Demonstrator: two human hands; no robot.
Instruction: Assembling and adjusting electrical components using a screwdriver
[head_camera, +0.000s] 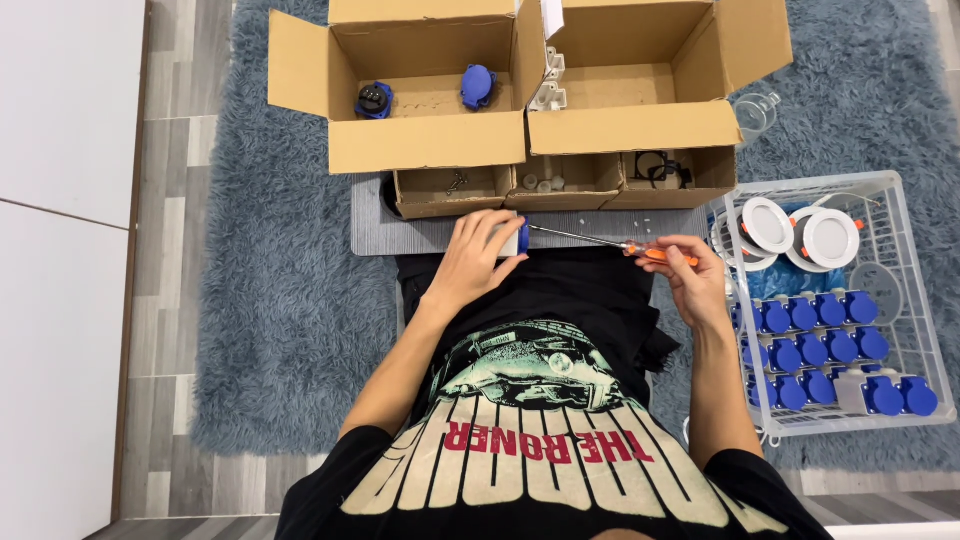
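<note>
Before cardboard boxes (430, 140), left hand (475, 258) gripping blue socket (521, 238), right hand (690, 275) grasping screwdriver (600, 243).

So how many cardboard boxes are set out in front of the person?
5: two big open boxes, left and right, at the back, and three small trays in front, left, middle and right. None looks hidden.

Orange-handled screwdriver (640, 250), blue sockets (820, 345) in white basket (925, 300), grey-blue shaggy rug (280, 310), brown cardboard boxes (430, 140)
</note>
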